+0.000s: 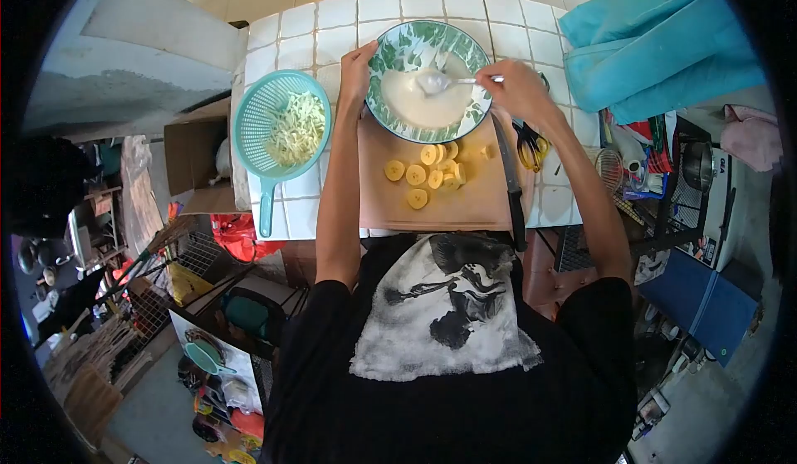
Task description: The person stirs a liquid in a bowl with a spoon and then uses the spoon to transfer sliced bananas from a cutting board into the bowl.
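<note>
A green-and-white patterned bowl [419,41] holds a pale, creamy batter [407,103]. My left hand [358,74] grips the bowl's left rim. In my right hand [521,92] is a metal spoon [461,80], its bowl end dipping into the batter. Just below the bowl, several banana slices [417,175] lie on a tan cutting board [382,211]. A knife [509,169] with a black handle rests along the board's right side, blade pointing away from me.
At the left stands a turquoise colander [249,132] with shredded pale vegetable [299,128]. Black-and-yellow scissors [531,147] lie right of the knife. A turquoise cloth [656,49] drapes over the far right corner of the white tiled counter [295,24]. A rack [664,207] stands at the right.
</note>
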The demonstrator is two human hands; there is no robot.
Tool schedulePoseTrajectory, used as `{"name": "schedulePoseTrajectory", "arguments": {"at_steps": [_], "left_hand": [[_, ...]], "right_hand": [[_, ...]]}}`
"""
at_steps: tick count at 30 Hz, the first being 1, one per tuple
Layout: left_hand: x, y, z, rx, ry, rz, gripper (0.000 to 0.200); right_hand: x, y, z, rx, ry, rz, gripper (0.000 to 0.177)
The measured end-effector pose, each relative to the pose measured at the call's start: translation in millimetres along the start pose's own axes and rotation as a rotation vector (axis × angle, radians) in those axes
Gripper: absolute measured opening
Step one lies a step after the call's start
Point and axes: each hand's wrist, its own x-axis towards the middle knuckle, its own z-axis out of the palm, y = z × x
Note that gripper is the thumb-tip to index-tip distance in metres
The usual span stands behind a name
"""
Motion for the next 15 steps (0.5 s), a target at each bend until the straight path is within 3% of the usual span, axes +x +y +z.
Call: {"name": "schedulePoseTrajectory", "arguments": {"at_steps": [4, 8, 11, 13, 14, 15], "left_hand": [[3.2, -2.1, -3.2, 0.036, 0.049, 0.058, 0.030], [0.2, -1.3, -1.5, 0.010, 0.030, 0.011, 0.030], [4.3, -7.9, -4.9, 0.019, 0.038, 0.029, 0.031], [-0.6, -5.8, -4.2, 0.016, 0.035, 0.018, 0.031], [0.2, -2.2, -2.3, 0.023, 0.020, 0.016, 0.032], [3.6, -5.4, -3.5, 0.028, 0.015, 0.019, 0.032]], "right_hand": [[-1.2, -6.8, -3.0, -0.132, -0.067, -0.002, 0.021], [6.7, 1.5, 4.5, 0.011, 0.039, -0.029, 0.020], [2.2, 3.5, -1.6, -0.094, -0.064, -0.132, 0.020], [3.4, 1.6, -8.6, -0.048, -0.034, 0.065, 0.019], [2.8, 4.6, -3.4, -0.047, -0.028, 0.066, 0.019], [1.5, 5.7, 5.4, -0.029, -0.014, -0.041, 0.021]]}}
